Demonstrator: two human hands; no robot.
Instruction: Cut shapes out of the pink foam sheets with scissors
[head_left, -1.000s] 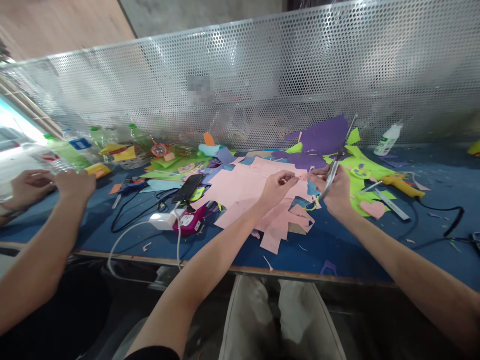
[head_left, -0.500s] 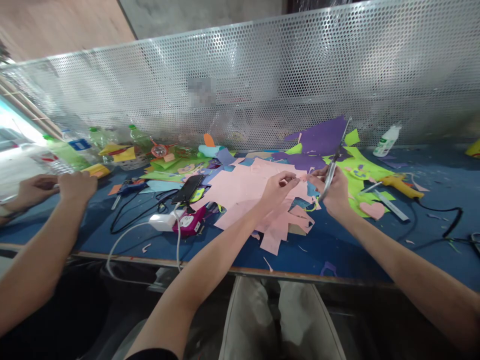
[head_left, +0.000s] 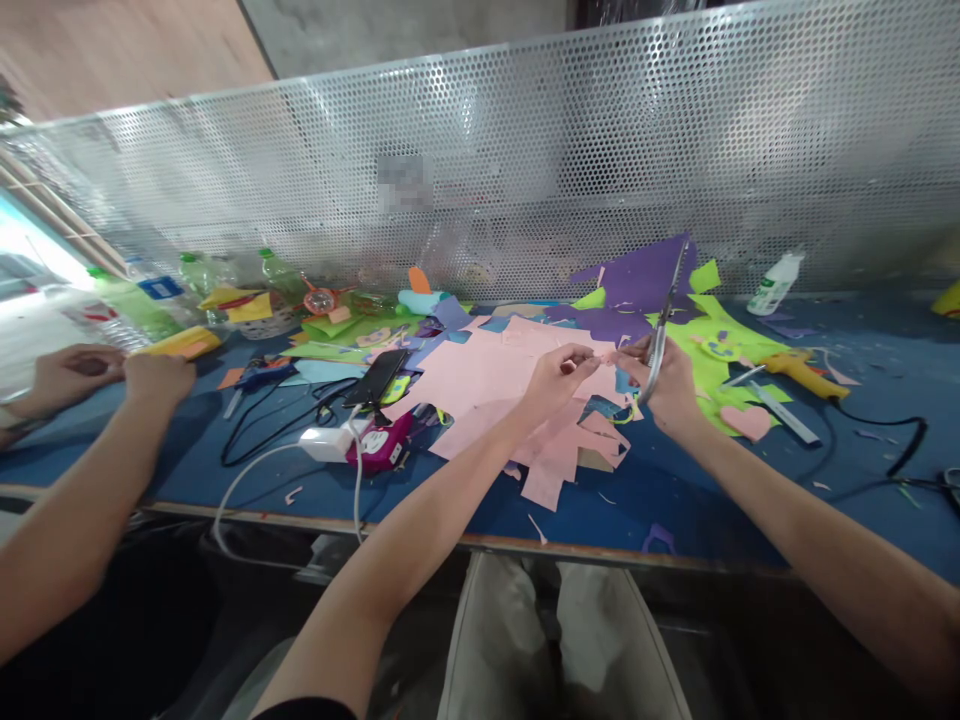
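Observation:
Over a pile of pink paper [head_left: 480, 370], my left hand [head_left: 556, 378] pinches one side of a small pink paper piece [head_left: 604, 356]. The fingertips of my right hand [head_left: 666, 382] meet the piece from the other side. A pair of scissors [head_left: 663, 325] is also in my right hand, its blades pointing up and away. Most of the small piece is hidden by fingers, so its shape is unclear. Purple paper [head_left: 637, 275] lies behind the scissors, and lime green paper [head_left: 709, 375] is to the right of my right hand.
A yellow glue gun [head_left: 806, 375], a cutter knife [head_left: 784, 412] and a pink paper heart [head_left: 746, 421] lie at right. A white bottle [head_left: 775, 283] stands behind. Left are a phone [head_left: 377, 378], a magenta power block [head_left: 381, 442] and a co-worker's hands [head_left: 157, 378]. Perforated metal [head_left: 510, 150] borders the back.
The scissors in my right hand have tilted slightly to the left. Both my hands stay almost in place on the small pink piece. The co-worker's hands have shifted a little.

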